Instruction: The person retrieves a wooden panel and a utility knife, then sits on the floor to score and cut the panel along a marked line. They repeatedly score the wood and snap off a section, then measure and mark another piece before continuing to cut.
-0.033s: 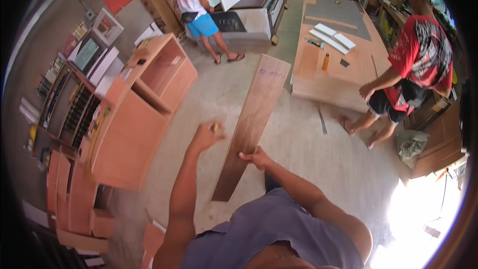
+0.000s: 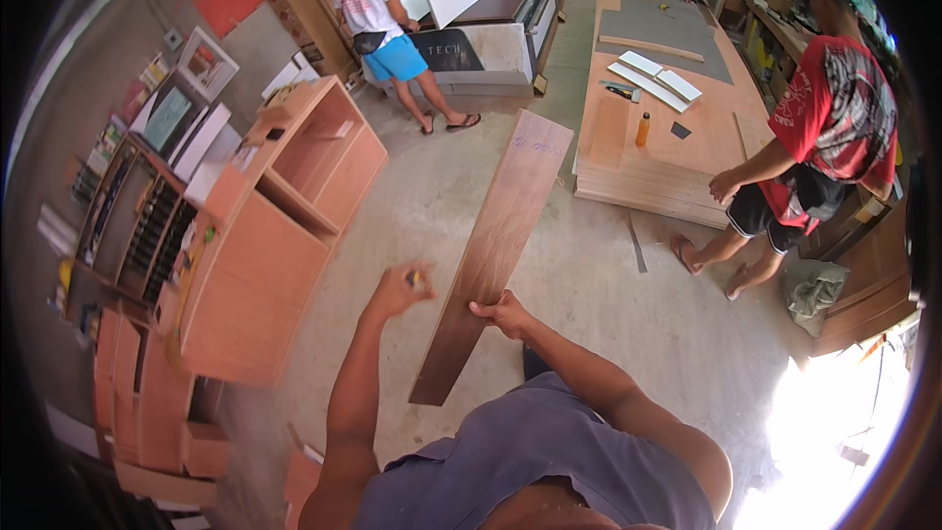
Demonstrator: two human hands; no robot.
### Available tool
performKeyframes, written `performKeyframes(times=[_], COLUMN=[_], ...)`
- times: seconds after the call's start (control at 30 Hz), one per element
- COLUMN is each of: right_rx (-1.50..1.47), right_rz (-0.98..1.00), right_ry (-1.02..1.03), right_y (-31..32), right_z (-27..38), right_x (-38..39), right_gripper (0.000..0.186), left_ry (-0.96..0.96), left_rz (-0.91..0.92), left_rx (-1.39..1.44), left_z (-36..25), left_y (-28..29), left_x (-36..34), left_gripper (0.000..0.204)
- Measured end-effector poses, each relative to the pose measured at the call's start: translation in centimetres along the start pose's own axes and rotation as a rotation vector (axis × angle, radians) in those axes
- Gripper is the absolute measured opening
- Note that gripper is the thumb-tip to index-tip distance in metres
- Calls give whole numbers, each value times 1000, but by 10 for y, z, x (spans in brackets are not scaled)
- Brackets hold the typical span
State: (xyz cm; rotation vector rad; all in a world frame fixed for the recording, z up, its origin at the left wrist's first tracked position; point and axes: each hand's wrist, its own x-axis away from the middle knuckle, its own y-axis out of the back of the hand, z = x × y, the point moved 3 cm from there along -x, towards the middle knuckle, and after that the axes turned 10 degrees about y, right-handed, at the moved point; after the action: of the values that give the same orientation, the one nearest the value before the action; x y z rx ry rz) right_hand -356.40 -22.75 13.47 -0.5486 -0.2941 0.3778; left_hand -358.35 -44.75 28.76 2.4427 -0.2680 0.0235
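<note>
One wooden plank is gripped, seemingly steadied, by the right hand, a small object held left of it by the left hand, balance apparently required next.

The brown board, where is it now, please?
At the head view's centre, the brown board is in the right hand, with the left hand to its left.

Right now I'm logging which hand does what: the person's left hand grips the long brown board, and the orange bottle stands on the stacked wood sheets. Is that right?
Not quite: the head view shows the right hand gripping the long brown board, not the left hand. The orange bottle does stand on the stacked wood sheets.
</note>
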Motion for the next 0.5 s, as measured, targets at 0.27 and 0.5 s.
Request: performKeyframes(times=[0.27, 0.5], right_rx=[-368, -255], right_rz=[-82, -184], right_ry=[-13, 32], right_y=[85, 198], right_z=[117, 243], right_x=[-267, -531], right_gripper=[56, 79], left_ry=[344, 355], left_rz=[261, 365], left_rx=[-23, 285], left_z=[59, 85], left_y=[61, 86], left_x=[-171, -475], left_gripper=[59, 35])
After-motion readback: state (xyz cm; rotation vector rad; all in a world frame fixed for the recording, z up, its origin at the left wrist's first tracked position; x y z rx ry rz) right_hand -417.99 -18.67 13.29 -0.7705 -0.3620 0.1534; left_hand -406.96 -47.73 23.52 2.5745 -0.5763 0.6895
